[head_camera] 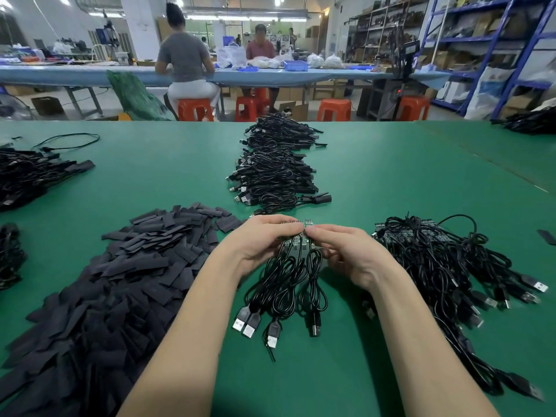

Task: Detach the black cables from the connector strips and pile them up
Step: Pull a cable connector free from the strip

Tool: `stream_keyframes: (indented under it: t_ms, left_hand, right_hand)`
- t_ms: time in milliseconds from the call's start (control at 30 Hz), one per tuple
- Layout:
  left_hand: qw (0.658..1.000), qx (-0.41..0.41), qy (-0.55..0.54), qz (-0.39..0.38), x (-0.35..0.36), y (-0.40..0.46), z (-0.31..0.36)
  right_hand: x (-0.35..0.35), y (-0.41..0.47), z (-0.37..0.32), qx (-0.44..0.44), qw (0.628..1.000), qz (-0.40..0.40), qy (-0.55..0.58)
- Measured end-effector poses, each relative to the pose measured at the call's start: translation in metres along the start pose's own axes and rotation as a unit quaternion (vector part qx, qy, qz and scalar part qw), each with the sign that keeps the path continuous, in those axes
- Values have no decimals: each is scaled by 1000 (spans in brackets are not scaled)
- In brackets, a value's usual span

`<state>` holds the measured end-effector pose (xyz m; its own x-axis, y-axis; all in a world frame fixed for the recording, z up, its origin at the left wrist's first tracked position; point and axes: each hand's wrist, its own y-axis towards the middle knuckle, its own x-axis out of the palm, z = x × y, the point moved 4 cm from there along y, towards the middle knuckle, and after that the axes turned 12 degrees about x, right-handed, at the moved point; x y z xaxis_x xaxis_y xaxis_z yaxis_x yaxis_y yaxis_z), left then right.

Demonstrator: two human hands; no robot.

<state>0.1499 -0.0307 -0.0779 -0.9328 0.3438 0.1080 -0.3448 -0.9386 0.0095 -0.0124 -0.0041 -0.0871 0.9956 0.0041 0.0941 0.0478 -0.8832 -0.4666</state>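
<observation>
My left hand (261, 240) and my right hand (346, 251) both grip a small connector strip (296, 225) just above the green table (376, 176), fingertips meeting at its middle. Several black cables (288, 284) hang from the strip toward me, their USB plugs (246, 325) lying on the table. Beyond my hands lies a long pile of loose black cables (276, 167). To the right sits a heap of cables attached to strips (436, 260).
A big heap of flat black sleeves (120, 281) covers the table at left. More cable piles lie at the far left (30, 176) and far right corner (532, 123). Two people sit at a blue bench (346, 75) beyond, with orange stools.
</observation>
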Motion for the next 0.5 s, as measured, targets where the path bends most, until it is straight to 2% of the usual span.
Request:
stream_keyframes:
  t_ms: [167, 267, 333, 367, 433, 500]
  left_hand:
    - [997, -4, -66, -37, 4, -4, 4]
    - [988, -5, -134, -72, 9, -6, 5]
    - [986, 0, -143, -82, 8, -5, 1]
    - [992, 1, -108, -69, 5, -4, -2]
    - [997, 12, 74, -7, -6, -1, -6]
    - [968, 37, 248, 21, -12, 1, -5]
  right_hand:
    - [7, -1, 2, 31, 990, -86, 104]
    - [17, -3, 5, 57, 958, -167, 226]
    - [16, -7, 1, 46, 945, -197, 259]
    - [14, -10, -2, 36, 950, -194, 243]
    - [3, -12, -7, 15, 977, -146, 156]
    - [-8, -15, -12, 0, 996, -69, 53]
